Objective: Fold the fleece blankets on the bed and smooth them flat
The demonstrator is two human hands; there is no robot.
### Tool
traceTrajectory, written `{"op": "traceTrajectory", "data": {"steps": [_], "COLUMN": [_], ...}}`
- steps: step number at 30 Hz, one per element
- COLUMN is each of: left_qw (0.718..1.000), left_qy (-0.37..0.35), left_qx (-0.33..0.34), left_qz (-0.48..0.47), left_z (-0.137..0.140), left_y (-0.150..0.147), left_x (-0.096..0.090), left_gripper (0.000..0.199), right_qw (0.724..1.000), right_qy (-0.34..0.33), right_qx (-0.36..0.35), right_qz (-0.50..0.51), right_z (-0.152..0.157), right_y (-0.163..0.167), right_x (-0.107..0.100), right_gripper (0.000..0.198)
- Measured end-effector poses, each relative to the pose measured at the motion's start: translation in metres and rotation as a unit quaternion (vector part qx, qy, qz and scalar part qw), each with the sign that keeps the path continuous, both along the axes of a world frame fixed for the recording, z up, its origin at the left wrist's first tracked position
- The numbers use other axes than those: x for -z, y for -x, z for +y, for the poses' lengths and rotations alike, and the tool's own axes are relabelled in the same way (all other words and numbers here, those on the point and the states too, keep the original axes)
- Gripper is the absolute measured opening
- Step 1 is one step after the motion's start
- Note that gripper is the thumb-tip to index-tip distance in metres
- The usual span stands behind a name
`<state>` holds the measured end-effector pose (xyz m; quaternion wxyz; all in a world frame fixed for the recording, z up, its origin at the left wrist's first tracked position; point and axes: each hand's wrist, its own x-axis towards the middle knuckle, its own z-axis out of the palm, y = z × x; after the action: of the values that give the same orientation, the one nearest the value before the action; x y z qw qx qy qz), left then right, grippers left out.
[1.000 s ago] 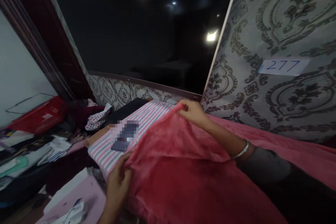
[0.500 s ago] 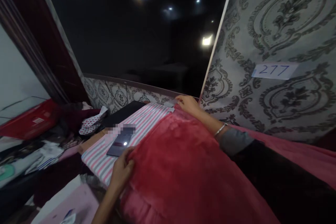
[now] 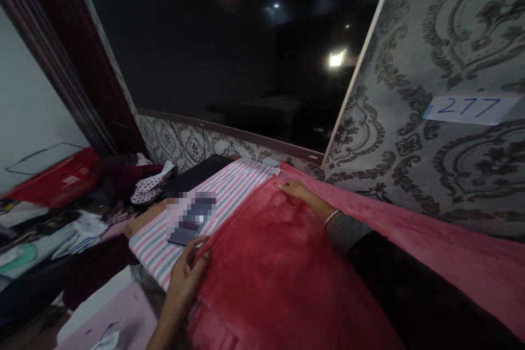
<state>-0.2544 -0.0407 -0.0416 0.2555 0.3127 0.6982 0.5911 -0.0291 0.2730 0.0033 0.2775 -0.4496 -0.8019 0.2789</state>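
A plush red blanket (image 3: 279, 251) spreads over a table with a pink, grey and white striped cover (image 3: 241, 175). My left hand (image 3: 186, 270) is at the blanket's near left edge, thumb and forefinger closed on the fabric. Farther back, my right hand (image 3: 296, 191) wears a silver bangle at the wrist and pinches the blanket close to its far left corner. A dark phone (image 3: 184, 235), partly blurred out, lies on the stripes just beyond my left fingers. Near the far corner is a small white tag (image 3: 275, 171).
Behind the table hangs a large dark screen (image 3: 197, 54) on patterned wallpaper, with a paper marked 277 (image 3: 467, 109). To the left are a red basket (image 3: 61, 178), heaped clothes (image 3: 82, 232) and a pink board-like item (image 3: 115, 317). A black flat object (image 3: 200, 172) rests behind the stripes.
My right hand has come down and toward me from the far corner onto the blanket. My left hand stays at the same edge. The view has shifted slightly left.
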Motion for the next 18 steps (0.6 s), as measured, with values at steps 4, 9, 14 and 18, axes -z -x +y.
{"op": "traceTrajectory", "data": {"steps": [4,9,14,18], "left_qw": [0.998,0.981,0.982,0.986], "left_qy": [-0.037,-0.095,-0.058,-0.063], "left_qx": [-0.023,-0.104,-0.118,-0.149], "left_qz": [0.04,0.136,0.132,0.031], "left_z": [-0.005,-0.001,0.009,0.008], "left_y": [-0.002,-0.007,-0.007,-0.012], "left_x": [-0.011,-0.024,-0.008,-0.004], "left_gripper": [0.053,0.046,0.051,0.059], "right_qw": [0.999,0.992,0.993,0.996], "right_qy": [-0.001,-0.072,-0.083,-0.057], "right_qx": [0.017,0.055,0.064,0.063], "right_qz": [0.037,0.088,0.061,0.013], "right_z": [0.006,0.037,0.051,0.054], "right_y": [0.026,0.062,0.079,0.083], "right_x": [-0.001,-0.031,-0.014,0.022], "right_gripper": [0.016,0.015,0.009,0.01]}}
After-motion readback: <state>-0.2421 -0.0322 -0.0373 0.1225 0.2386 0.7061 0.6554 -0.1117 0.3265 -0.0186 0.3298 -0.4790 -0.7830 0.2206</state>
